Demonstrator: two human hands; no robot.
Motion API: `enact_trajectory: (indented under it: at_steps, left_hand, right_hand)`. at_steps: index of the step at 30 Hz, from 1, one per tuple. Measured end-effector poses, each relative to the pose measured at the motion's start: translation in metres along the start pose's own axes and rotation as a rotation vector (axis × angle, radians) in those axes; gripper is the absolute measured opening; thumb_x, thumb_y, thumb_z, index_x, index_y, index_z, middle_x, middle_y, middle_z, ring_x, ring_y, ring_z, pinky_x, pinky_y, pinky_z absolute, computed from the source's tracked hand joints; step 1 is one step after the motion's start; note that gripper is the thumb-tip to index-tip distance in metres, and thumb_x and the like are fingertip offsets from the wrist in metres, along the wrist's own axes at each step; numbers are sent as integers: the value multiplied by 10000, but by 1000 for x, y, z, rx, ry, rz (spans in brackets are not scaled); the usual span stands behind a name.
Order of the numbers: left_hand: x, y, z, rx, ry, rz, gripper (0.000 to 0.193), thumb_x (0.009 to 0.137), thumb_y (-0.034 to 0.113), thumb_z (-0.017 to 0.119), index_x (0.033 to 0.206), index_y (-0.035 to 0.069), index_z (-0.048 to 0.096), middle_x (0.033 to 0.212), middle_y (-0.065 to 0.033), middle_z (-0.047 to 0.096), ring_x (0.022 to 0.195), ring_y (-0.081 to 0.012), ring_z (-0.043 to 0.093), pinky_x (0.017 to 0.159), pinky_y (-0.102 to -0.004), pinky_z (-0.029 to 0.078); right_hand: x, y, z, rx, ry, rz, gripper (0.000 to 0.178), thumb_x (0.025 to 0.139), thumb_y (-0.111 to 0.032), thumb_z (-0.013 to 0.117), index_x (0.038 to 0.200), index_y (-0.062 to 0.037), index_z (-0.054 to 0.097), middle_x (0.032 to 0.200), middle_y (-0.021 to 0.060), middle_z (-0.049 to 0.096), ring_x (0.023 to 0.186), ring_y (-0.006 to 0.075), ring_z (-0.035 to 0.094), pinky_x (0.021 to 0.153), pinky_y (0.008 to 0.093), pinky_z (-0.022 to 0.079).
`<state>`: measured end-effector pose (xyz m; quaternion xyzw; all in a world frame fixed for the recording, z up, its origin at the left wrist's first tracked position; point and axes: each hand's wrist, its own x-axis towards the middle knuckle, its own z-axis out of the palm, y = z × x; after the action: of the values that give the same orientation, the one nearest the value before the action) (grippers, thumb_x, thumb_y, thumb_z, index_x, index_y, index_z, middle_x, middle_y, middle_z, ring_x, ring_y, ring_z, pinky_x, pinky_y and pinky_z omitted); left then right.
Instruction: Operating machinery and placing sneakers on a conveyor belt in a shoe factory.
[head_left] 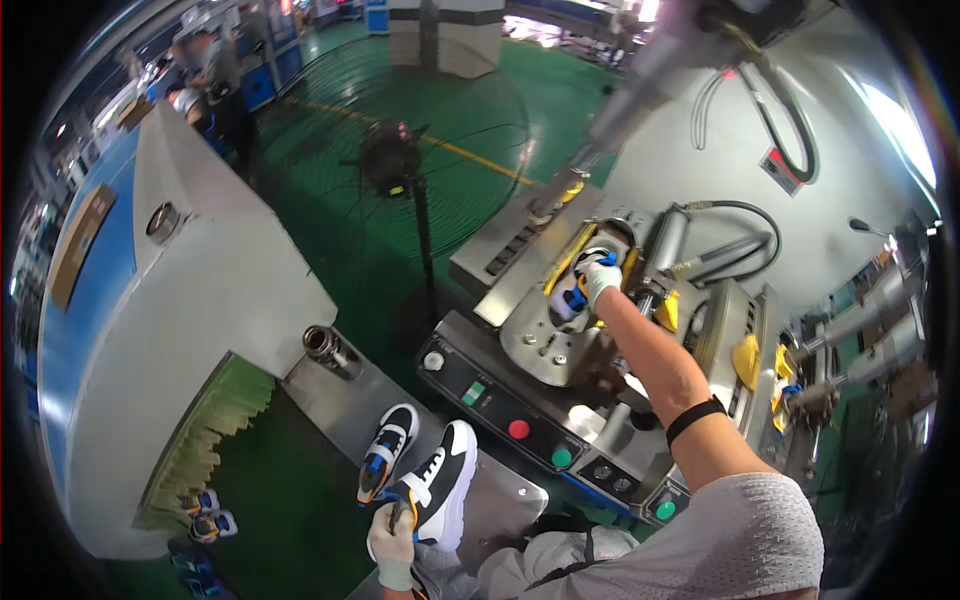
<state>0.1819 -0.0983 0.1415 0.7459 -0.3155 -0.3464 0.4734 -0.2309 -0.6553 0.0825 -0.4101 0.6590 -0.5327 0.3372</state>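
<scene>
My left hand (393,548), in a white glove, is closed on the heel end of a black-and-white sneaker (447,480) with a thick white sole. A second sneaker (388,450), with blue and orange trim, lies just left of it on the metal shelf. My right arm reaches out to the pressing machine (540,350). There my gloved right hand (603,279) is closed on a blue, white and orange shoe (572,293) sitting between the machine's yellow pads (570,255). My fingers hide part of that shoe.
A big floor fan (390,160) stands beyond the machine. On the control panel are a red button (518,430) and a green button (561,458). Left is a grey-and-blue machine with a green fringed curtain (205,430); shoes (210,518) lie below it. People (210,75) stand far left.
</scene>
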Motion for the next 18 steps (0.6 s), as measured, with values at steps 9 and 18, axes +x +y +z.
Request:
enact_trajectory:
  at_steps: [9, 18]
  left_hand:
    - [-39, -123, 18, 537, 147, 84, 486, 841, 73, 691, 1288, -33, 531, 1267, -230, 573, 1151, -393, 563, 1030, -442, 437]
    - [-26, -125, 27, 499, 233, 155, 406, 819, 130, 697, 1179, 17, 547, 1126, -203, 600, 1035, -413, 583, 894, -505, 479]
  right_hand:
    - [-34, -14, 92, -1059, 282, -10, 531, 677, -351, 800, 1059, 7, 716, 1139, 132, 709, 1002, 240, 703, 888, 373, 558]
    - [-87, -62, 19, -209, -591, -195, 309, 934, -281, 679, 1107, -31, 628, 1020, 59, 645, 866, 175, 617, 779, 358, 512]
